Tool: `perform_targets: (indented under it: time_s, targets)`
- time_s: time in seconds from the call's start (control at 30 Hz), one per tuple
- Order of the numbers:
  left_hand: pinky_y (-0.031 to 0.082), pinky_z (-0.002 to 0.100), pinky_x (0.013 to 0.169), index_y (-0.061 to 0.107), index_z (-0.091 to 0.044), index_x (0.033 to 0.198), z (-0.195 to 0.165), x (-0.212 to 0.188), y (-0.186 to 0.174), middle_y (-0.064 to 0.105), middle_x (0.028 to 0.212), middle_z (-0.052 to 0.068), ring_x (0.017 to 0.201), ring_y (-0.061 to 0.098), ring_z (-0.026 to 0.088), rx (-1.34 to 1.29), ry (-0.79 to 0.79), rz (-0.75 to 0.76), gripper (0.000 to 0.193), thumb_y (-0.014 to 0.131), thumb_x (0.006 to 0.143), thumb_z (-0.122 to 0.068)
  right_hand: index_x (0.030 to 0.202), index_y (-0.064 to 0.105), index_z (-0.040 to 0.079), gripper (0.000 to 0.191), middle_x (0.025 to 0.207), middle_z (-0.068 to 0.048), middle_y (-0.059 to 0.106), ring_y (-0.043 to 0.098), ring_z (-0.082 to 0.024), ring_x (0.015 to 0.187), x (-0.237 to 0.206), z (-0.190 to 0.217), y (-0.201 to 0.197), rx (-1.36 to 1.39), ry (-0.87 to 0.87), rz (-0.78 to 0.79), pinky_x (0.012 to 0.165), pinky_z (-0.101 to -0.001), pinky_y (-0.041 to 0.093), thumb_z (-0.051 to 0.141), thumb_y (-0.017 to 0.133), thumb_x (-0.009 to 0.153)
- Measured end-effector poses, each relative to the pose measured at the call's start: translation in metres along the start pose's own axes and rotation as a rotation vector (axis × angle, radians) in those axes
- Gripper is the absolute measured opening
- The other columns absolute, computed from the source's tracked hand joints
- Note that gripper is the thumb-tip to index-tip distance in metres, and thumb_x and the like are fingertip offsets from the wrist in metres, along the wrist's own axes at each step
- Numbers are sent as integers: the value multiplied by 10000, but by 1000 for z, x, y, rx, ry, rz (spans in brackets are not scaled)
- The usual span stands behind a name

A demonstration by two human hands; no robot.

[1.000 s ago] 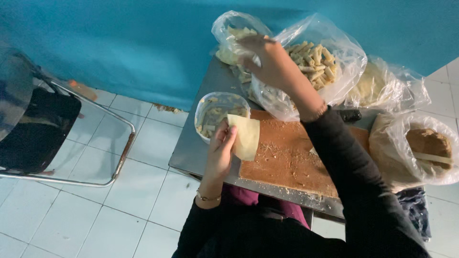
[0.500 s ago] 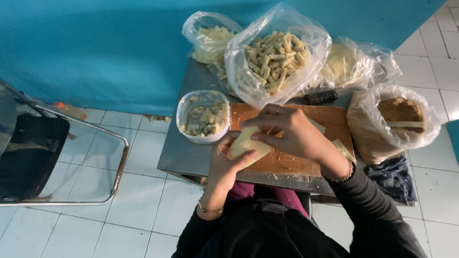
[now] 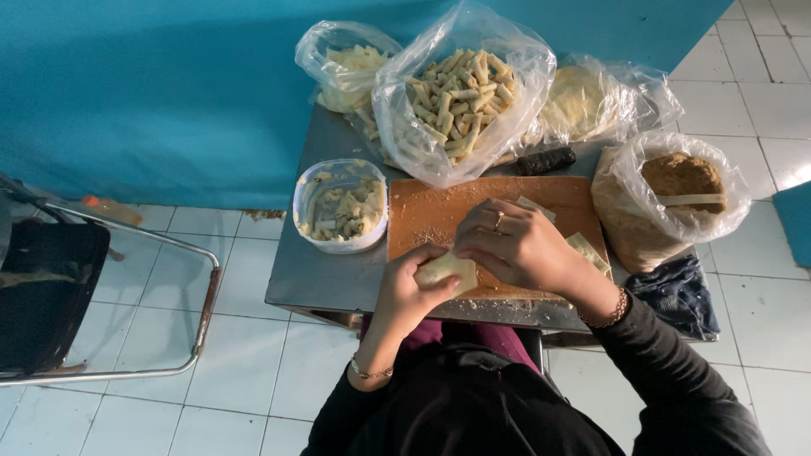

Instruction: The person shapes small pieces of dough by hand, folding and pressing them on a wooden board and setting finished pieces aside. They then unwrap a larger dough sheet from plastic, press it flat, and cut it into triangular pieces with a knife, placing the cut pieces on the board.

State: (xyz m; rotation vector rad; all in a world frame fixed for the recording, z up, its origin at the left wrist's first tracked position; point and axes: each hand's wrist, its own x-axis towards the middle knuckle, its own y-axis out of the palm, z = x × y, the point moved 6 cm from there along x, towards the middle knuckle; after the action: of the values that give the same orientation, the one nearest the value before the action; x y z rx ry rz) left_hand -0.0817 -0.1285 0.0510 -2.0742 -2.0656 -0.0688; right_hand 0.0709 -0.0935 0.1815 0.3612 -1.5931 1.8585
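Both hands meet over the near edge of the wooden cutting board [image 3: 439, 215]. The left hand [image 3: 407, 291] cups a pale pastry wrapper [image 3: 448, 268] from below, fingers curled around it; the right hand [image 3: 517, 245] presses its fingertips together on the wrapper's top. More wrappers [image 3: 588, 250] lie at the board's right edge. A tub of filling [image 3: 340, 207] touches the board's left side, leaving bare metal table [image 3: 308, 274] nearer. A bag of finished rolls [image 3: 456, 93] crowds the board's far edge.

Black long sleeves on both arms — a thin bracelet at the left hand [image 3: 410, 291], beaded one and ring at the right hand [image 3: 515, 249].
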Motion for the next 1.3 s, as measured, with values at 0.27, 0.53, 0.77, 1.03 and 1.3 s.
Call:
perform_targets:
  time_s: [0.27, 0.53, 0.77, 1.03, 1.3]
  targets:
    - [575, 277, 721, 747, -12, 1055, 2, 2, -5, 777, 916, 71, 801, 727, 139, -13, -30, -58, 296, 838, 807, -145, 1011, 661, 8, 103, 938, -95, 716, 727, -197, 841, -30, -38, 25, 300, 459, -86, 733, -315, 574, 5, 687, 912]
    - [517, 279, 836, 598, -16, 1221, 4, 0, -11, 635, 1051, 57, 947, 617, 125, -385, 144, -430, 361, 785, 919, -79, 1086, 657, -2, 99, 983, -122, 700, 695, -151, 881, -48, -45, 26, 487, 700, -243, 796, -288, 553, 7, 655, 987]
    - [517, 265, 909, 617, -3, 1131, 23, 2, 19, 698, 1068, 60, 1001, 660, 103, -843, -46, -215, 170, 642, 966, 27, 1038, 727, 13, 247, 1064, -111, 734, 693, -303, 1028, -23, 26, 23, -20, 147, -124, 896, -399, 572, 53, 781, 800]
    - [492, 241, 799, 630, -7, 1114, 41, 0, 23, 671, 956, 19, 894, 632, 65, -823, -19, -182, 68, 599, 1055, -22, 996, 706, 55, 259, 1063, -65, 733, 714, -219, 990, -32, 4, 18, 151, 430, -253, 810, -339, 591, 84, 857, 787]
    - [354, 248, 634, 627, -24, 1058, 25, -5, 19, 535, 812, -11, 716, 458, 68, -275, -58, -143, 78, 613, 1064, -101, 1049, 797, 60, 259, 975, -20, 791, 711, -91, 765, -70, -44, 58, 352, 749, -83, 647, -276, 574, 67, 795, 790]
